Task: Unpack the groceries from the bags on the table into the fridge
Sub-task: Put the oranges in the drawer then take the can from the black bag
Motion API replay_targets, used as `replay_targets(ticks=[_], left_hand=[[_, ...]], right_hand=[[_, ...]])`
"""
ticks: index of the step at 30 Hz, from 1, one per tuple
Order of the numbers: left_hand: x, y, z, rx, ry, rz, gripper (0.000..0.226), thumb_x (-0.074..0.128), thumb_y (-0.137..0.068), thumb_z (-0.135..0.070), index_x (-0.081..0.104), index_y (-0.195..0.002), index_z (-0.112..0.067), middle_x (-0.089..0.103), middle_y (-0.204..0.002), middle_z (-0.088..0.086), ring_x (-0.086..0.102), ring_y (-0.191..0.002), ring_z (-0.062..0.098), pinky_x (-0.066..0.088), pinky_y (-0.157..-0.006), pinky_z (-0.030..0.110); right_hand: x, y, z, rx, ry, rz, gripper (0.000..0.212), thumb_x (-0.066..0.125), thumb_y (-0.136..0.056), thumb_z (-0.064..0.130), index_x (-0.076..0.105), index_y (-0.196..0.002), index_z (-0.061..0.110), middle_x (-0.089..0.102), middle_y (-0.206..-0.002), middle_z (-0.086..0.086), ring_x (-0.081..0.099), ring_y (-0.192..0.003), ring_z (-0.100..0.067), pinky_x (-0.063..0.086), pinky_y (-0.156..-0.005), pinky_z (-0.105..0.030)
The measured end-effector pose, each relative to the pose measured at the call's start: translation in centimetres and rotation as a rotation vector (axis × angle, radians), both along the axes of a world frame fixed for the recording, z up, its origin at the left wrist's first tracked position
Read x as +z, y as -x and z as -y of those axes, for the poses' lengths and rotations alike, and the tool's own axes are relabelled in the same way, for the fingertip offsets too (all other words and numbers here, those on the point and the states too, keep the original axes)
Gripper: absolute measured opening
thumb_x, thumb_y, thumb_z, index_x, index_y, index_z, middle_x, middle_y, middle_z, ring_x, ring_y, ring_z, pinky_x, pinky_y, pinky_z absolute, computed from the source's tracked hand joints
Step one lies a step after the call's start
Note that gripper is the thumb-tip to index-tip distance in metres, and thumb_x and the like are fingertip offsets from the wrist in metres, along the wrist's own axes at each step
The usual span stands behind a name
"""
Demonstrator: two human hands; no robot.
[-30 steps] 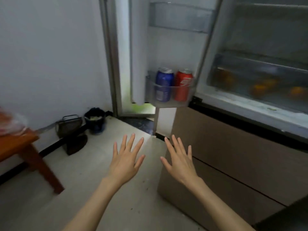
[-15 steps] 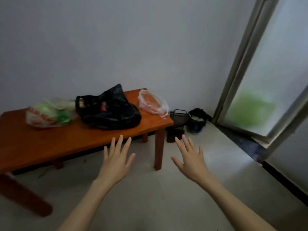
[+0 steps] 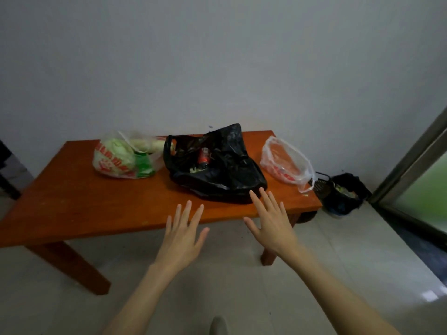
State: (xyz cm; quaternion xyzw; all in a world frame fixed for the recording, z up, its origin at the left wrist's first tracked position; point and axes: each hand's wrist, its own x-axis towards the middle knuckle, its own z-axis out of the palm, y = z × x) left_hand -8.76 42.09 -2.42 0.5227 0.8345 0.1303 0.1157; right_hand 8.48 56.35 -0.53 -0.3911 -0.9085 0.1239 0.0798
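Left hand [image 3: 182, 240] is held flat, fingers spread, empty, over the near edge of the orange wooden surface [image 3: 72, 204]. Right hand [image 3: 274, 224] is likewise splayed and empty, fingertips just short of the crumpled black plastic bag [image 3: 217, 175]. A printed white bag of greens [image 3: 121, 158] lies left; a clear bag with red contents [image 3: 286, 160] lies right. Grey wall behind, pale tiled floor [image 3: 338, 274] below.
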Motion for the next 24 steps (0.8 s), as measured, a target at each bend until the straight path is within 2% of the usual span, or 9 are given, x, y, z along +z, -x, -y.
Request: replay_targets(ticks=[7,10,15,20,24], left_hand=[[1.4,9.3,-9.8,-0.003,0.003,-0.168,0.059,0.022,-0.098,-0.048,0.001,-0.150,-0.029,-0.010,-0.158,0.003,-0.015,-0.144,0.023,-0.002,-0.116,0.045],[1.1,12.2,-12.8,0.001,-0.029,-0.158,0.058,0.024,-0.098,-0.046,0.004,-0.150,-0.028,-0.007,-0.158,0.002,-0.013,-0.144,0.022,-0.002,-0.116,0.043],[-2.1,15.9,-16.1,0.016,0.053,-0.103,0.058,0.025,-0.099,-0.046,0.005,-0.150,-0.028,-0.006,-0.158,0.002,-0.012,-0.145,0.023,0.000,-0.116,0.041],[-3.7,20.5,-20.3,-0.042,0.034,-0.047,0.053,0.029,-0.100,-0.038,0.014,-0.149,-0.024,0.001,-0.158,0.004,-0.009,-0.145,0.024,0.003,-0.117,0.041],[-5.3,24.7,-24.4,-0.142,0.049,-0.032,0.049,0.032,-0.101,-0.028,0.021,-0.148,-0.021,0.007,-0.158,0.006,-0.003,-0.145,0.027,0.009,-0.118,0.041]], right_hand=[[0.1,8.6,-9.9,0.072,-0.036,0.019,0.067,0.034,-0.096,0.050,0.001,-0.150,0.027,-0.005,-0.159,-0.001,-0.008,-0.146,-0.021,0.001,-0.117,-0.047],[-0.1,12.1,-12.8,0.106,-0.019,0.027,0.067,0.035,-0.097,0.048,0.002,-0.150,0.025,-0.005,-0.159,-0.003,-0.009,-0.146,-0.022,0.001,-0.118,-0.045],[-2.2,17.6,-15.1,0.201,0.046,0.029,0.059,0.034,-0.100,0.037,0.010,-0.150,0.019,0.000,-0.159,-0.005,-0.007,-0.146,-0.020,0.001,-0.119,-0.038],[-3.9,23.5,-18.0,0.172,0.179,-0.123,0.047,0.037,-0.100,0.025,0.031,-0.145,0.012,0.025,-0.154,-0.005,0.020,-0.143,-0.019,0.025,-0.112,-0.028],[-6.5,27.4,-19.9,0.157,0.306,-0.106,0.038,0.042,-0.098,0.014,0.047,-0.135,0.008,0.047,-0.140,-0.008,0.049,-0.124,-0.025,0.040,-0.104,-0.032]])
